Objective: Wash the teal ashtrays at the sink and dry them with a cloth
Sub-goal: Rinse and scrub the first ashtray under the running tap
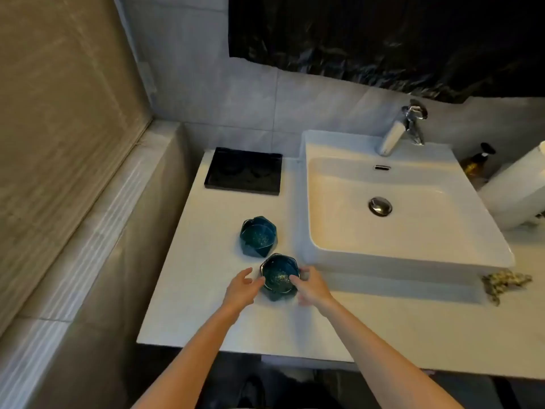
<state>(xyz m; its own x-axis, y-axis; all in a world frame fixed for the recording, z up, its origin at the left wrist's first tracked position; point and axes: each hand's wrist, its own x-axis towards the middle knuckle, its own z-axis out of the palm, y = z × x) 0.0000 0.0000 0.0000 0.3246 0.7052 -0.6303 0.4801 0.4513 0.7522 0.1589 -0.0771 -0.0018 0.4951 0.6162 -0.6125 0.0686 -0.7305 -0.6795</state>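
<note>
Both hands meet at the nearer ashtray (278, 278), which sits on the white counter (203, 290) just left of the sink (324, 208). The left hand (241, 287) is loosely spread, its fingertips touching the ashtray's left side. The right hand (310, 286) grips the right rim, thumb inside. Just beyond stands the farther ashtray (259, 236), untouched, and farther back a black tray (243, 172).

Black tray (243, 172) on white counter (206, 305), amber bottle (474, 163) beside white roll (519, 190)
</note>
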